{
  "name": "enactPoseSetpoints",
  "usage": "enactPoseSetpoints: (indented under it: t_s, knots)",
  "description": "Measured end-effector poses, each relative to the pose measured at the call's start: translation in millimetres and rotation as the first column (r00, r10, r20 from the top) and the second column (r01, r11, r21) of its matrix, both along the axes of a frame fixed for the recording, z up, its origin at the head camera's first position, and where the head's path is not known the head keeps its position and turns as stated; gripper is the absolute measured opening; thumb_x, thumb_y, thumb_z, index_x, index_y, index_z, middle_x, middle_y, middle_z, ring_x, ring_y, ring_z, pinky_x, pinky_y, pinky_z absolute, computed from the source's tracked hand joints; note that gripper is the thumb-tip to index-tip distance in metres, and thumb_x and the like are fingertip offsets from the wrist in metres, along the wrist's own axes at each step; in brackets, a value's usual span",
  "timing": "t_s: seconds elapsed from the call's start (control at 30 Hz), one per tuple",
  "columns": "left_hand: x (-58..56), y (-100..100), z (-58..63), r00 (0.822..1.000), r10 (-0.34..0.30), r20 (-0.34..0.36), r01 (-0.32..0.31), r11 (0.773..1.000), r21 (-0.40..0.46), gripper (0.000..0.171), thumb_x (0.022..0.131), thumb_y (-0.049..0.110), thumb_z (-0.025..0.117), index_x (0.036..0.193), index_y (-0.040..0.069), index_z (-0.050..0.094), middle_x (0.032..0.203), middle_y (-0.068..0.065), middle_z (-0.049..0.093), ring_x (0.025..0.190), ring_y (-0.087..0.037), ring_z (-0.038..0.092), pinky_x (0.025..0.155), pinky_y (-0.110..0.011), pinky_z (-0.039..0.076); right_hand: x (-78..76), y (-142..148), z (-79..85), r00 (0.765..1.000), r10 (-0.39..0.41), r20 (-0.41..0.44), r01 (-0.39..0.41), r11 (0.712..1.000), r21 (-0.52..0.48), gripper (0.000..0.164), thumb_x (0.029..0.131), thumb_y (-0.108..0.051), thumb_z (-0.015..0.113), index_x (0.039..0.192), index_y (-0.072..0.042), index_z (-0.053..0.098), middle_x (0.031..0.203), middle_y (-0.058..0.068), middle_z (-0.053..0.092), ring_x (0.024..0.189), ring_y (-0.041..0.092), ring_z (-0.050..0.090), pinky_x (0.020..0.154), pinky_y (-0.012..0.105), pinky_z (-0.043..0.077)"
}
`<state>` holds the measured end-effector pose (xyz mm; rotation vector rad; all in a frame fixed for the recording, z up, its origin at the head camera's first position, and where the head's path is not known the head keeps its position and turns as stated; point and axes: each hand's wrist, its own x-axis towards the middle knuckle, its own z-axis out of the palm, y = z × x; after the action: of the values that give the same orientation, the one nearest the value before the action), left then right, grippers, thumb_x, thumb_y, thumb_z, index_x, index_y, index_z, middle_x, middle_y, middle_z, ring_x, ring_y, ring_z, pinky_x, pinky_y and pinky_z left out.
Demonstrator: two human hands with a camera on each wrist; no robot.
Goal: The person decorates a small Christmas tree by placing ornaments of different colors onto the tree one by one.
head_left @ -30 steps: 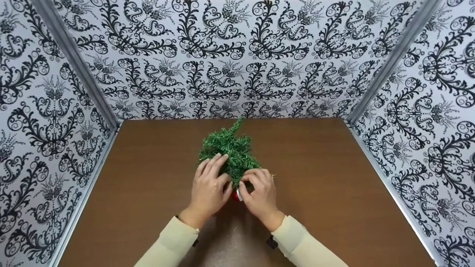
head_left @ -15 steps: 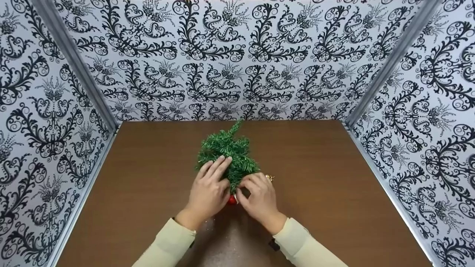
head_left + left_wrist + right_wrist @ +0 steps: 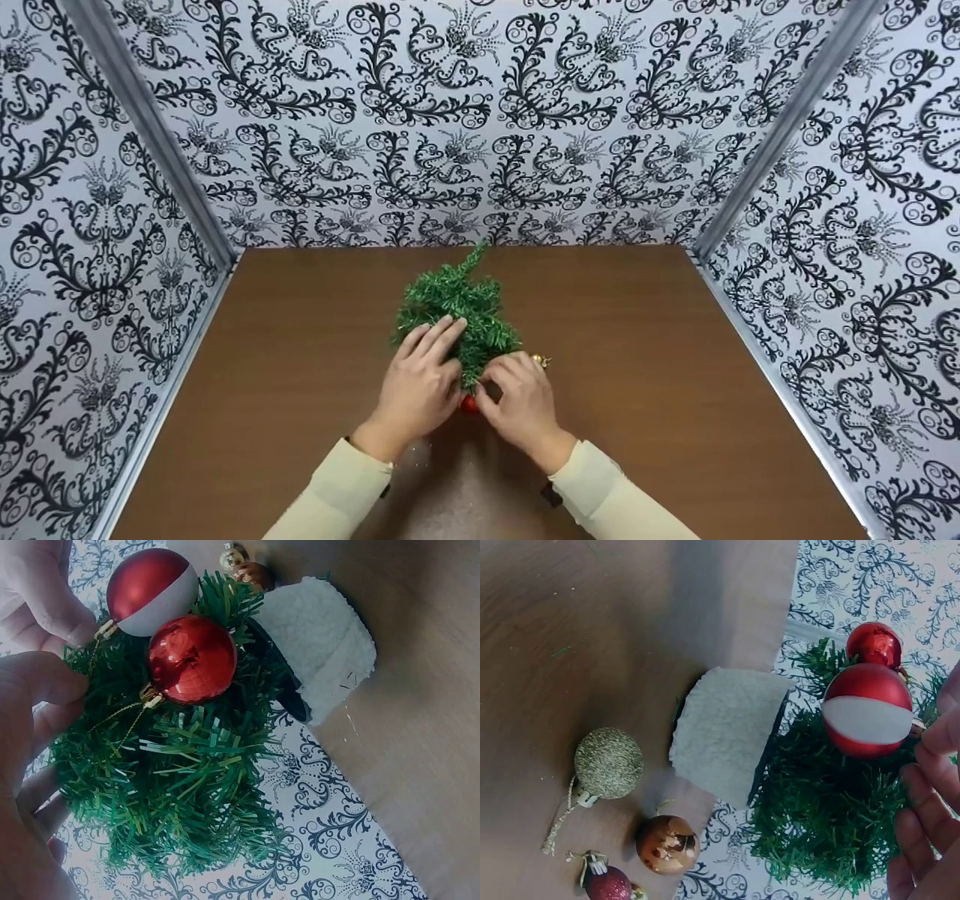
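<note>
A small green tinsel Christmas tree (image 3: 454, 292) stands between my hands, its pot wrapped in white fleece (image 3: 724, 731). My left hand (image 3: 421, 382) lies against its near side, outer fingers spread over the branches, thumb and forefinger pinching a branch. Opposite it, my right hand (image 3: 521, 394) pinches at the gold cap of a red-and-white bauble (image 3: 866, 711) with thumb and fingertip. Beside that one, a shiny red bauble (image 3: 192, 658) hangs from the tree by a gold cord. In the head view, the hands hide much of the baubles.
Loose baubles lie on the brown table (image 3: 675, 390) by the pot: a gold glitter one (image 3: 609, 763), a copper one (image 3: 667, 844) and a dark red one (image 3: 607, 883). Black-and-white patterned walls (image 3: 450, 112) enclose the back and sides.
The red-and-white bauble, showing its white part a second ago, shows only red in the head view now. Both hands shift slightly left, keeping their places at the tree.
</note>
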<state>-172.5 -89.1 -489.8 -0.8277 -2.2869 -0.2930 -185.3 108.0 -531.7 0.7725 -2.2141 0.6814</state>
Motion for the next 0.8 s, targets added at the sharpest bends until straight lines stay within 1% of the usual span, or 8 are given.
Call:
enactPoseSetpoints:
  t_s: [0.07, 0.13, 0.23, 0.33, 0.47, 0.6, 0.8]
  knots:
    - [-0.1, 0.4, -0.1, 1.0, -0.003, -0.004, 0.003, 1.0, 0.011, 0.014, 0.08, 0.014, 0.072, 0.068, 0.011, 0.066, 0.146, -0.014, 0.05, 0.14, -0.03, 0.04, 0.111, -0.051, 0.03, 0.2, 0.0, 0.5, 1.0, -0.005, 0.009, 0.005, 1.0, -0.01, 0.007, 0.078, -0.017, 0.076, 0.078, -0.017, 0.069, 0.087, -0.007, 0.065, 0.087, 0.016, 0.058, 0.078, 0.038, 0.048]
    - [-0.6, 1.1, -0.6, 1.0, 0.003, -0.013, -0.002, 1.0, 0.02, 0.013, 0.082, 0.015, 0.07, 0.07, 0.01, 0.066, 0.145, -0.014, 0.052, 0.139, -0.03, 0.041, 0.111, -0.052, 0.031, 0.0, -0.2, 1.7, 1.0, -0.007, 0.014, 0.007, 0.999, -0.041, 0.006, 0.08, -0.016, 0.075, 0.081, -0.018, 0.07, 0.089, -0.008, 0.066, 0.089, 0.015, 0.058, 0.079, 0.037, 0.048]
    - [-1.3, 2.7, -1.2, 1.0, 0.015, -0.022, -0.014, 0.999, 0.036, 0.012, 0.083, 0.015, 0.07, 0.074, 0.009, 0.066, 0.143, -0.014, 0.054, 0.137, -0.03, 0.044, 0.11, -0.051, 0.032, -0.7, -1.0, 3.3, 1.0, -0.015, 0.016, 0.016, 0.996, -0.088, 0.003, 0.084, -0.017, 0.074, 0.086, -0.017, 0.071, 0.094, -0.007, 0.068, 0.09, 0.015, 0.059, 0.081, 0.036, 0.048]
    - [-1.6, 4.7, -1.8, 0.999, 0.032, -0.035, -0.031, 0.999, 0.043, 0.01, 0.082, 0.015, 0.071, 0.075, 0.009, 0.066, 0.142, -0.014, 0.055, 0.135, -0.031, 0.046, 0.111, -0.051, 0.031, -2.0, -1.7, 2.8, 0.999, -0.034, 0.011, 0.035, 0.993, -0.115, 0.004, 0.085, -0.019, 0.074, 0.088, -0.017, 0.072, 0.095, -0.006, 0.068, 0.089, 0.015, 0.058, 0.08, 0.036, 0.047]
    - [-2.1, 6.6, -2.9, 0.998, 0.035, -0.057, -0.032, 0.998, 0.05, 0.012, 0.08, 0.014, 0.073, 0.073, 0.008, 0.066, 0.14, -0.015, 0.056, 0.132, -0.032, 0.048, 0.111, -0.05, 0.032, -4.3, -2.4, -0.1, 0.998, -0.06, 0.011, 0.061, 0.996, -0.069, 0.006, 0.083, -0.019, 0.076, 0.086, -0.017, 0.071, 0.091, -0.007, 0.067, 0.085, 0.017, 0.057, 0.077, 0.037, 0.046]
    - [-2.0, 6.6, -2.3, 0.997, 0.025, -0.068, -0.022, 0.999, 0.048, 0.013, 0.078, 0.013, 0.075, 0.071, 0.008, 0.065, 0.14, -0.016, 0.055, 0.132, -0.034, 0.049, 0.111, -0.051, 0.032, -5.7, -1.5, -1.6, 0.999, -0.042, 0.002, 0.043, 0.999, -0.006, 0.008, 0.08, -0.019, 0.076, 0.082, -0.017, 0.068, 0.088, -0.007, 0.066, 0.084, 0.018, 0.057, 0.075, 0.038, 0.046]
    - [-0.5, 5.4, -1.1, 0.999, 0.019, -0.05, -0.018, 0.999, 0.036, 0.013, 0.074, 0.015, 0.076, 0.073, 0.008, 0.066, 0.14, -0.016, 0.055, 0.131, -0.035, 0.049, 0.111, -0.051, 0.03, -3.2, 1.2, -2.1, 1.0, -0.021, -0.011, 0.021, 1.0, 0.006, 0.009, 0.078, -0.02, 0.074, 0.078, -0.017, 0.066, 0.089, -0.006, 0.065, 0.088, 0.018, 0.057, 0.074, 0.039, 0.046]
